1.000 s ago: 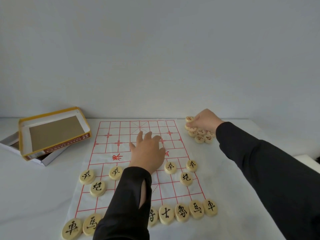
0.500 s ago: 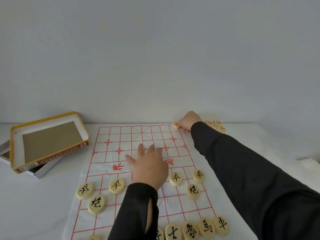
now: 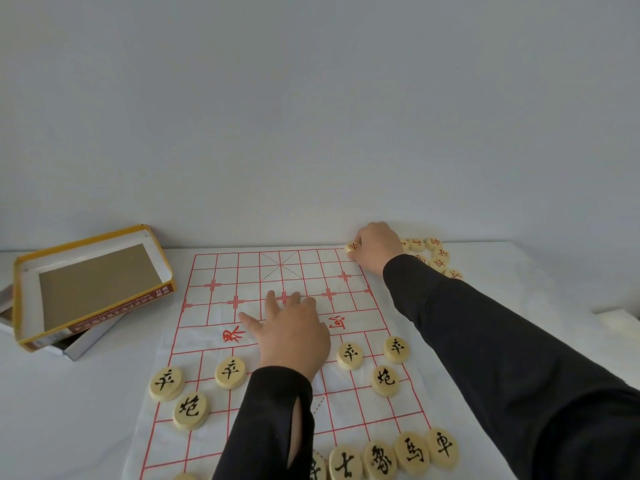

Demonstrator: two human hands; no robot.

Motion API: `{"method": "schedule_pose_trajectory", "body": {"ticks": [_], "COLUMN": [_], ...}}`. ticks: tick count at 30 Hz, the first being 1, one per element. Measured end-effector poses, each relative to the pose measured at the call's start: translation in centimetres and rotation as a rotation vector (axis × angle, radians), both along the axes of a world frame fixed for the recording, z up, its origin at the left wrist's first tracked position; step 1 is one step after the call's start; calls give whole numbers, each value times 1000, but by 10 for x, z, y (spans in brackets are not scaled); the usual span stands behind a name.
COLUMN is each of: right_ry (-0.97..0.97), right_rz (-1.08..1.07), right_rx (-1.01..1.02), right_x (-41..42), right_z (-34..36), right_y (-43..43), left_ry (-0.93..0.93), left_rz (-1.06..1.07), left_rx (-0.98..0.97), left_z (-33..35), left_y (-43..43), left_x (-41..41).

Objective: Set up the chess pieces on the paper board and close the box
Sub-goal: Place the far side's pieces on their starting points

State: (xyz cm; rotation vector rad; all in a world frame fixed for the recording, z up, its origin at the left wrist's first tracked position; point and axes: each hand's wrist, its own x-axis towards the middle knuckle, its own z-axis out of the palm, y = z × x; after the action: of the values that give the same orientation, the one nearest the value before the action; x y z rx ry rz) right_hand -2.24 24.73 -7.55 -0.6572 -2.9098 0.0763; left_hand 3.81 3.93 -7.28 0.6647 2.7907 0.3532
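**Right hand now off the pile and at the board's far-right corner, piece in hand**

Right hand (image 3: 377, 249) has left the pile of red pieces (image 3: 433, 254) and sits at the far-right corner of the paper board (image 3: 242, 271). Fingers are curled and pinch one red piece (image 3: 352, 246), which pokes out on the hand's left side. Left hand (image 3: 294, 330) hasn't moved: fingers spread flat, pressing the sheet down around the river line, holding nothing.

Key relation: the held piece is right over the corner intersection, inboard (left) of the hand, and the pile is just behind the hand on its right. Can't tell if the piece is already down on the paper. My read is that it's a straight drop and release, with no reach left. The right hand is clearly the nearer one for the whole far rank, since the left is mid-board and busy as a paperweight.

Piece look: pale round flat disc with a red character on top, face up. No long axis to align, only the glyph's direction.

Black pieces (image 3: 349, 355) are already set on the near half, while the far half is bare apart from this corner. The box (image 3: 114, 311) is off to the left, open, its two halves stacked askew
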Motion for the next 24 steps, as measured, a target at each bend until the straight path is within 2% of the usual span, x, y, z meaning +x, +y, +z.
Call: {"method": "schedule_pose_trajectory", "body": {"ticks": [14,21,24], "right_ry": [22,198,143], "right_rz": [26,-9,-24], "right_rx": [62,-125,-212], "right_x": [7,39,54], "right_z": [3,35,36], "right_y": [0,28,37], "left_ry": [-40,-17,-6], "left_rz": [3,-22,-33], "left_rx": [53,132,150], "left_z": [0,5,7], "left_y": [-3,-1,3], "left_x": [-4,2,5]}}
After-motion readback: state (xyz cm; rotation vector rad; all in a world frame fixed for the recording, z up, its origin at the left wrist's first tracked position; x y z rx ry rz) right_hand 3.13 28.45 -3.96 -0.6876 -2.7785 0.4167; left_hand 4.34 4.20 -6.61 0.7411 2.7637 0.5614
